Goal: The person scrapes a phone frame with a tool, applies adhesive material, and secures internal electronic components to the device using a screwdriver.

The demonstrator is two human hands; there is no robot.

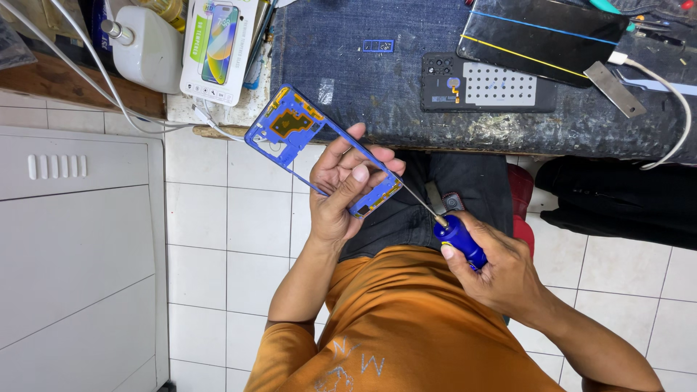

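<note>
From the head camera, looking down, the left hand (340, 190) is wrapped around a blue phone frame (305, 141). The fingers curl through the open middle of the frame, and the thumb presses on its lower edge. The frame is tilted, with its top end up to the left and its bottom end down to the right. It is held in the air in front of the bench (406, 123), above the person's lap.

The right hand (501, 268) is closed around the blue handle of a small screwdriver (456, 238). The thin metal shaft points up and to the left. Its tip meets the lower end of the frame, just beside the left thumb.

On the bench lies a dark cloth. On it sits a black phone back (486, 91) with a pale sheet full of little holes. Just behind it is a black screen panel (541, 33) with a blue line and a yellow line across it. A flat metal strip (613, 88) lies to the right of the phone back, and a white cable (671, 123) loops near the bench edge. A tiny blue part (377, 46) rests alone on the cloth.

On the left end of the bench are a white bottle (149, 47) and a flat white box (218, 47) with a phone picture on it. The floor has white tiles (232, 239). The person wears an orange shirt (399, 327).
</note>
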